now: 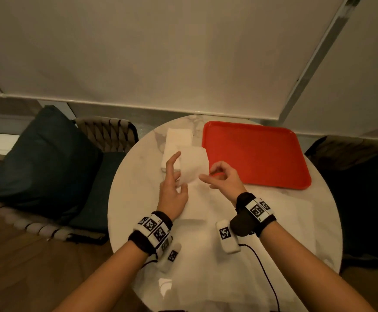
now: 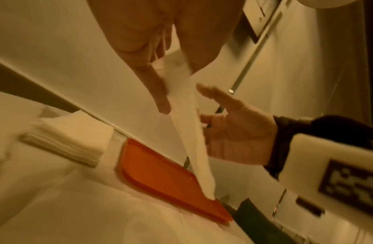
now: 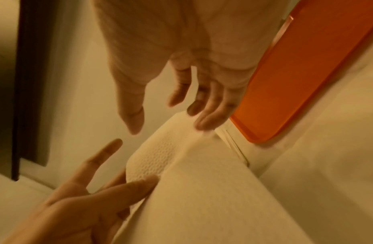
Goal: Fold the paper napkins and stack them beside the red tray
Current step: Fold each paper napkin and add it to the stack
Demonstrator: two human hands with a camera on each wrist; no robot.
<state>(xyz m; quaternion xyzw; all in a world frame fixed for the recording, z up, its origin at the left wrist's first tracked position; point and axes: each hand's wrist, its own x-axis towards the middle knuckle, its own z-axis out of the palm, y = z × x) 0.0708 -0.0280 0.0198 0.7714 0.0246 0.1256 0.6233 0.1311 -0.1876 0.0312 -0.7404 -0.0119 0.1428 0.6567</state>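
I see one white paper napkin (image 1: 192, 165) lifted off the tabletop (image 1: 273, 221), its surface dimpled with a fine embossed pattern in the right wrist view and its sheet hanging in a soft curl, seen nearly edge-on as a long narrow strip (image 2: 189, 132) from the left wrist. My left hand (image 1: 172, 190) holds it at its lower left edge, thumb on one side and straight fingers (image 2: 158, 92) on the other, so the paper is pinched between them. My right hand (image 1: 221, 176) sits at about 3 o'clock of the napkin with thumb and fingers loosely curled toward each other; its fingertips (image 3: 204, 122) are right at the napkin's edge, and I cannot tell whether they actually grip it. Beyond the held sheet, at 12 o'clock, I count one stack of napkins (image 1: 174, 149) lying flat, white and square-cornered, many layers showing at its side (image 2: 62, 147); the number of sheets is too blurred to count. One red tray (image 1: 255, 154) lies at 2 o'clock of my hands, just beside the stack. More unfolded white paper (image 1: 206, 206) lies spread flat beneath my hands on the round pale tabletop. Two dark cushions (image 1: 41, 163) rest on the chairs on either side.
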